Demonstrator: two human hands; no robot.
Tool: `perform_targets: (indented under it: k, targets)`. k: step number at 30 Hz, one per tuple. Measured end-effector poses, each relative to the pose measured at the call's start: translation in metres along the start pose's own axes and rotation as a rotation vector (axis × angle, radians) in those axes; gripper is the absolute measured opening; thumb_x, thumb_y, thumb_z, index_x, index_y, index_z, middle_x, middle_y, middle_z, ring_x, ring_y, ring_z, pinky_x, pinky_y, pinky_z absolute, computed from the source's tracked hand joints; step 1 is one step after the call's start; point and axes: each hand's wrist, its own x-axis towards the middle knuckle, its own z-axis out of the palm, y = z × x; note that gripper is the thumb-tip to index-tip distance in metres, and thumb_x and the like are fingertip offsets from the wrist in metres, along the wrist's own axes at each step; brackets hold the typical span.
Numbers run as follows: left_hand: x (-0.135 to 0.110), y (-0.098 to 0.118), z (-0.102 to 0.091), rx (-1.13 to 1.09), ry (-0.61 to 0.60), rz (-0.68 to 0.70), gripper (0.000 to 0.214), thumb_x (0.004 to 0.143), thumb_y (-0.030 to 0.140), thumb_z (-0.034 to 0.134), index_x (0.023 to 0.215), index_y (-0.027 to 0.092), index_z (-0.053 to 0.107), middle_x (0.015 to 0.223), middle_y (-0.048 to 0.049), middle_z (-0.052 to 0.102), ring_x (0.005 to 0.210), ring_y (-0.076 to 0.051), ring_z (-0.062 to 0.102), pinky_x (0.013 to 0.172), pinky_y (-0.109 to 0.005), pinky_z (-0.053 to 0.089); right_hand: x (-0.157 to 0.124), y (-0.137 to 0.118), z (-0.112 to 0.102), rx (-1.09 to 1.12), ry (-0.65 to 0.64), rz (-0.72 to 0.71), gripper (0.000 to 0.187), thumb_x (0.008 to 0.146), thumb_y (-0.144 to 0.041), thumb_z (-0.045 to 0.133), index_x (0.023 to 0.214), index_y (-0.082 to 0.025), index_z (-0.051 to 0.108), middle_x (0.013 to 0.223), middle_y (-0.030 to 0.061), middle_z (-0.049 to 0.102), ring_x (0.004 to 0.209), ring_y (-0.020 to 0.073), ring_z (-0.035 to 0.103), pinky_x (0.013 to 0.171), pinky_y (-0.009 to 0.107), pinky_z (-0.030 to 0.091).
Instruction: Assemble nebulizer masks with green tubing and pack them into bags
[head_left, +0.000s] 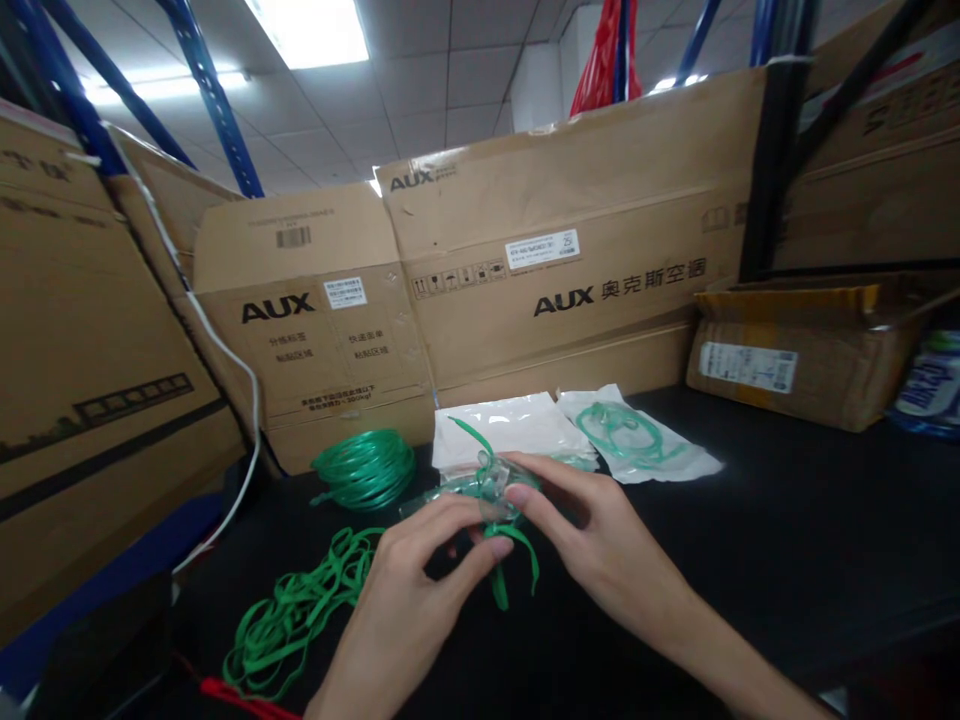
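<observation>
Left hand (420, 555) and right hand (600, 515), both pinched on a clear mask (493, 485), green strap (500, 590) between them, coiled tubing (365, 470) beyond the left.

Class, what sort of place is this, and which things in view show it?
Probably a storeroom or small workshop: AUX-printed cardboard panels, blue metal posts, and a coil of green tubing on the black tabletop suggest it.

Bare hands (424, 570) (604, 520), slender fingers (559, 478), uncovered forearms (705, 630)
</observation>
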Motion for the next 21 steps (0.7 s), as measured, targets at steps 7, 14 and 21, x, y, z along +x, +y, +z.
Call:
perform_targets:
  k: [7,14,21]
  targets:
    - [-0.001,-0.003,-0.001,0.054,0.065,0.097,0.003,0.090,0.026,0.075,0.091,0.024,0.077,0.086,0.0013,0.077,0.076,-0.016,0.071,0.073,-0.023,0.054,0.000,0.003,-0.003,0.152,-0.165,0.101,0.040,0.091,-0.035,0.072,0.130,-0.025,0.068,0.110,0.0021,0.076,0.103,0.0213,0.070,0.089,0.031,0.057]
    - [-0.001,-0.003,-0.006,0.126,0.096,0.127,0.003,0.091,0.023,0.074,0.091,0.026,0.075,0.086,0.0042,0.077,0.077,-0.014,0.071,0.077,-0.022,0.053,0.001,0.007,-0.008,-0.033,-0.129,0.104,0.042,0.087,-0.041,0.076,0.125,-0.024,0.072,0.115,0.0043,0.076,0.093,0.0223,0.069,0.082,0.032,0.056]
    - [-0.001,-0.011,-0.009,0.166,0.023,-0.002,0.011,0.096,0.026,0.065,0.086,0.024,0.070,0.091,-0.0002,0.074,0.088,-0.020,0.068,0.081,-0.030,0.052,0.003,0.006,-0.015,-0.244,-0.116,0.070,0.037,0.088,-0.047,0.073,0.116,-0.023,0.078,0.092,0.0037,0.078,0.073,0.0206,0.064,0.068,0.032,0.051]
